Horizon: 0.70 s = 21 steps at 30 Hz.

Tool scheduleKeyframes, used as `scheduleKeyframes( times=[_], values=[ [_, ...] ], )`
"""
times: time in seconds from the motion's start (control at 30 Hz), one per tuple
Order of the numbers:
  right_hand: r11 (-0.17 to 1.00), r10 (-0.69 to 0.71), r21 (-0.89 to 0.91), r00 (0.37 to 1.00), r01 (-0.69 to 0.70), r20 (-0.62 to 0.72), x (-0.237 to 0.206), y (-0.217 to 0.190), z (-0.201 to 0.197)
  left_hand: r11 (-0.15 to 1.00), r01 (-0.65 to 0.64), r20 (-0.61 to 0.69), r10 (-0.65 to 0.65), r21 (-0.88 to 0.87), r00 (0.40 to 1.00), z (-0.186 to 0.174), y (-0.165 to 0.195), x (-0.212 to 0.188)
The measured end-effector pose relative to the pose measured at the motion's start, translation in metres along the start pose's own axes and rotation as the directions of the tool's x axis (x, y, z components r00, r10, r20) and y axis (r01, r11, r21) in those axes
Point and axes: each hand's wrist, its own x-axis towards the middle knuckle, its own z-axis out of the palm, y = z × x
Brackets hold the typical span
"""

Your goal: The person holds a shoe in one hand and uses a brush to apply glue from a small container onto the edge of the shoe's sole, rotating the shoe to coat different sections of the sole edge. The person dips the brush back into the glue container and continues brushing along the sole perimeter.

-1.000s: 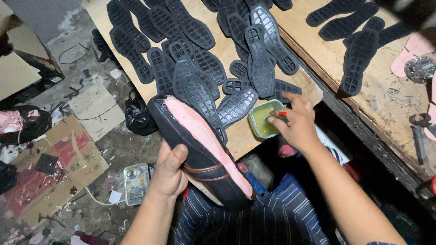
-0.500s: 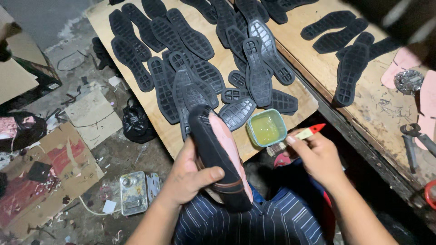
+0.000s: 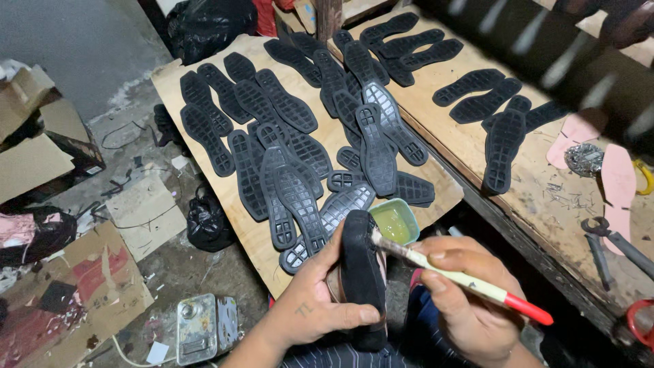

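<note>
Left hand (image 3: 320, 310) gripping black shoe (image 3: 361, 272), right hand (image 3: 463, 300) gripping brush (image 3: 456, 276), green tub (image 3: 395, 221) of yellowish glue

— Any packages or labels down there?

— Mostly on the floor, left side. An open brown cardboard box (image 3: 30, 146) sits at the far left – flaps up. A flattened cardboard sheet with red and black print (image 3: 75, 300) lies at the bottom left, and a plain flattened piece of cardboard (image 3: 144, 215) rests just right of it.

— Screens, signs?

— None visible
</note>
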Motion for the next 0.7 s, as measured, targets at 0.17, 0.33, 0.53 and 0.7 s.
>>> scheduleKeyframes(
  times=[0.17, 0.33, 0.53, 0.7],
  values=[
    [0.986, 0.148, 0.101, 0.98, -0.135, -0.135, -0.002, 0.002, -0.003, 0.99, -0.019, -0.004, 0.02, 0.143, 1.0, -0.003, -0.003, -0.002],
    [0.957, 0.266, 0.156, 0.956, -0.246, -0.122, 0.001, 0.001, -0.006, 0.968, -0.011, -0.015, 0.015, 0.252, 1.0, -0.006, -0.004, -0.003],
    [0.962, 0.242, 0.149, 0.967, -0.229, -0.076, 0.002, -0.007, -0.003, 0.85, -0.062, -0.038, 0.096, 0.523, 0.995, -0.011, 0.001, -0.002],
    [0.977, 0.182, 0.126, 0.982, -0.175, -0.046, 0.001, -0.006, -0.002, 0.908, 0.042, -0.08, -0.01, 0.416, 0.997, -0.009, 0.003, -0.002]
  ],
)
